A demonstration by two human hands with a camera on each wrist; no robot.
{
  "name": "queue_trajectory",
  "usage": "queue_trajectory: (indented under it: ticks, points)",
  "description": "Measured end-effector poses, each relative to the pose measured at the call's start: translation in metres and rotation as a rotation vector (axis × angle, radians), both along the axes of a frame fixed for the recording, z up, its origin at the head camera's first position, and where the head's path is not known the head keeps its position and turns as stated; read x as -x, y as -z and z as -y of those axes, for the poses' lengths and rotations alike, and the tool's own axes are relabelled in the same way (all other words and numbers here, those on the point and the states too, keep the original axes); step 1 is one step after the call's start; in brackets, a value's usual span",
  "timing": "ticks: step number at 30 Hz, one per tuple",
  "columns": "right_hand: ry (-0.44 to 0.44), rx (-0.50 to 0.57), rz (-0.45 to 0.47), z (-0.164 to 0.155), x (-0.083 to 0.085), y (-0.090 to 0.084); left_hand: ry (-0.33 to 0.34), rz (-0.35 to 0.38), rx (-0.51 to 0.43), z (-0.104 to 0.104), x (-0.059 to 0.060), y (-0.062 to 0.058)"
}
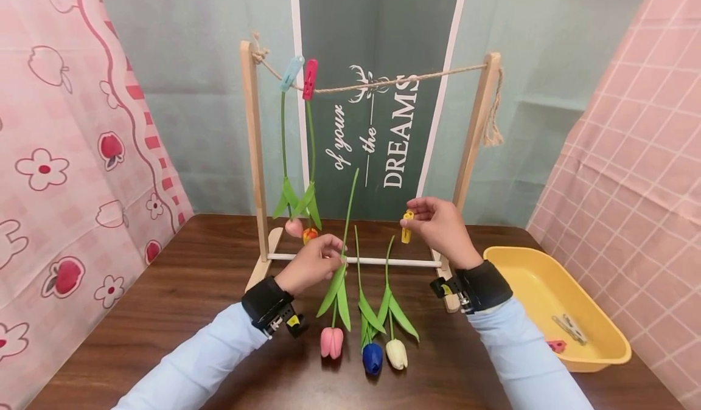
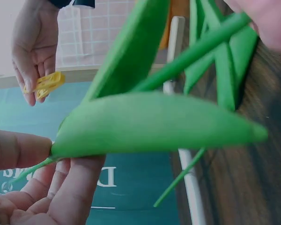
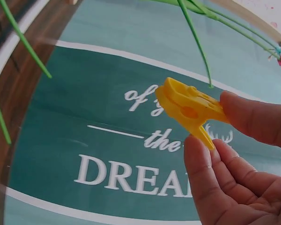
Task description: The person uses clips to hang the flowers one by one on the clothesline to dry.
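My left hand (image 1: 314, 264) pinches the green stem of a pink artificial tulip (image 1: 331, 343) just above its leaves, blossom hanging down over the table. In the left wrist view a leaf (image 2: 154, 123) covers much of the picture. Between thumb and fingertips my right hand (image 1: 442, 227) holds a yellow clothespin (image 3: 189, 108) by its handle ends, in front of the frame's right part. A blue tulip (image 1: 372, 359) and a white tulip (image 1: 397, 354) lie side by side on the table. From the rope (image 1: 372, 85) hang two tulips, under a light blue clothespin (image 1: 292, 73) and a red clothespin (image 1: 310, 79).
The rope spans a wooden frame with a left post (image 1: 253, 154), a right post (image 1: 477, 130) and a white lower bar (image 1: 383, 261). On the right stands a yellow basin (image 1: 526, 276) with grey clothespins (image 1: 571, 328) and a red clothespin (image 1: 557, 346) inside. Patterned cloths flank the table.
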State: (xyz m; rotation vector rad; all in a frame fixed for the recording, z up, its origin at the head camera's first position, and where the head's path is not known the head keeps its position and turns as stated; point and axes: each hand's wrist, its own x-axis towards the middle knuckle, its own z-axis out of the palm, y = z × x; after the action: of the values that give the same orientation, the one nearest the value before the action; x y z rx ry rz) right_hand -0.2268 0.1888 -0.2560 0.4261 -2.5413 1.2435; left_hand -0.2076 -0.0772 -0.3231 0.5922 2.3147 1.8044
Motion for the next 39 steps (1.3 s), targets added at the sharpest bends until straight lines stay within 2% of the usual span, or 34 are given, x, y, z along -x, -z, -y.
queue_trajectory:
  ticks: [7,18,24,30,39]
  points:
    - [0.007,-0.024,-0.053,0.009,0.001,-0.027,-0.026,-0.058,-0.007,-0.001,-0.002,-0.012]
    - [-0.057,0.035,-0.166,0.025,0.002,-0.065,-0.025,-0.2,-0.034,0.0,-0.002,-0.026]
    - [-0.06,0.006,-0.188,0.033,0.0,-0.082,-0.038,-0.225,-0.052,0.0,0.0,-0.033]
    - [-0.072,0.042,-0.19,0.042,0.001,-0.098,-0.081,-0.272,-0.054,-0.001,0.004,-0.037]
    - [-0.122,0.11,-0.259,0.057,0.005,-0.123,-0.122,-0.316,-0.08,-0.004,0.009,-0.048]
